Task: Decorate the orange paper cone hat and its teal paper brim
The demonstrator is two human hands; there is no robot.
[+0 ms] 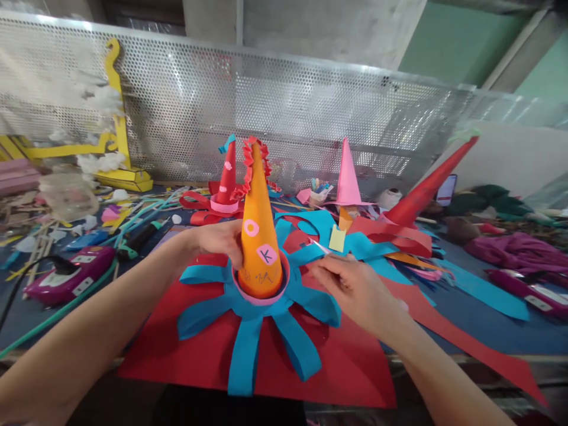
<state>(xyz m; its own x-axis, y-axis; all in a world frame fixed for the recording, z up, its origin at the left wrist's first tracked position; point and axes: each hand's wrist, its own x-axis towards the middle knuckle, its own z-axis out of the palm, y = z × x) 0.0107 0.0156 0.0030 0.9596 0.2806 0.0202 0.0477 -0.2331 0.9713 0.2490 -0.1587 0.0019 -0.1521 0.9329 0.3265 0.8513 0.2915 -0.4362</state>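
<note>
An orange paper cone hat (pixel 261 236) stands in front of me, with pink patches, one lettered K, and a red crinkled paper trim. Its foot sits inside a pink paper ring (pixel 288 269), ringed by blue paper loops (pixel 243 355). My left hand (pixel 220 241) grips the cone at its left side; some fingers are hidden behind it. Closed around a slim pale pointed tool (pixel 319 246), my right hand (pixel 348 284) hovers to the right of the cone. The tool's exact kind is unclear. Red paper sheet (pixel 177 349) lies underneath.
Behind stand a smaller red cone hat (pixel 228 176), a pink cone (pixel 348 177) and a tilted red cone (pixel 426 186). Purple power strips (pixel 73 275) lie at both sides. Paper scraps and a clear jar (pixel 68 198) clutter the left; a perforated metal screen (pixel 284 106) backs the table.
</note>
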